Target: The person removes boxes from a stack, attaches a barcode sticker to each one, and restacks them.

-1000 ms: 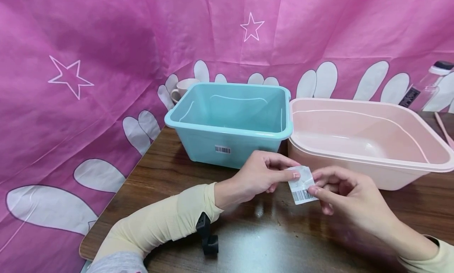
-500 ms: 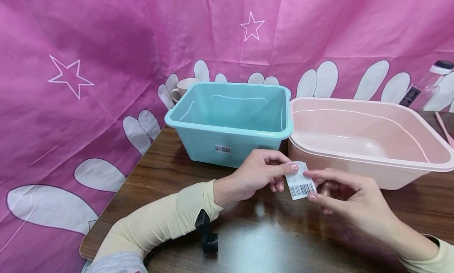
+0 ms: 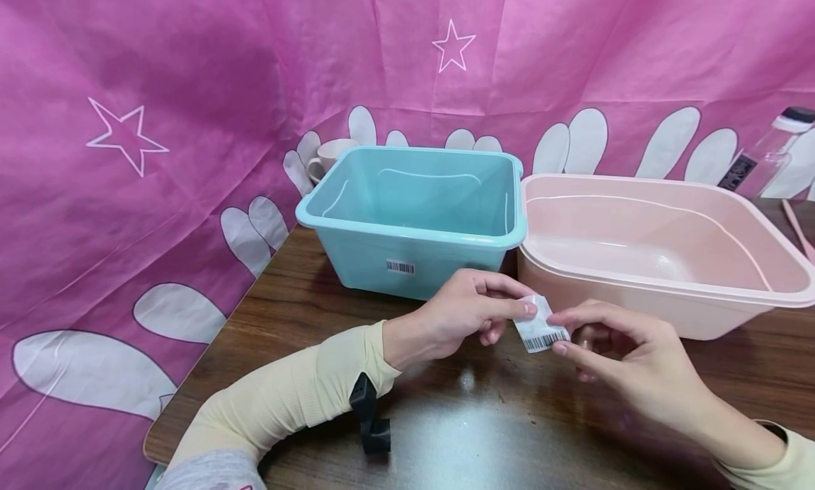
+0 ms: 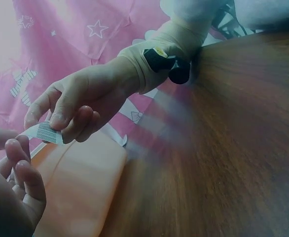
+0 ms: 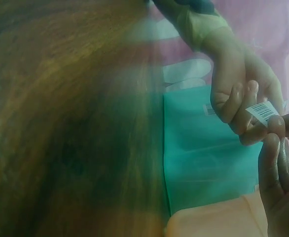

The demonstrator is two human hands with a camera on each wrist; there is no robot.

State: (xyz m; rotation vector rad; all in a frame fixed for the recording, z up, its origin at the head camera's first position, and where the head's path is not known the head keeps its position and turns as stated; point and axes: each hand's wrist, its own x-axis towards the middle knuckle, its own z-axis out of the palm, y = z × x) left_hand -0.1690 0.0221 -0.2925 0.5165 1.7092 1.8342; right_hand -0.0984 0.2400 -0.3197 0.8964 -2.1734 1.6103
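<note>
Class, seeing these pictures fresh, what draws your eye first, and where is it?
Probably the star-printed pink backdrop behind the wood-grained table. On the table, a turquoise tub stands left of a pale pink tub. In front of them, the left hand and right hand pinch a white barcode label.

R hand (image 5: 285, 185), cut off at R edge of view, pinches barcode label (image 5: 262, 111) by one end. L hand (image 5: 244, 91) opp., fingers curled right by label. Bkgd: teal bin (image 5: 208, 150) w/ its own barcode stkr (image 5: 209, 109), part of peach bin (image 5: 218, 222) at btm, pink drape (image 5: 258, 29) up top. Wood tbl (image 5: 70, 108) fills L side, blurry.
</note>
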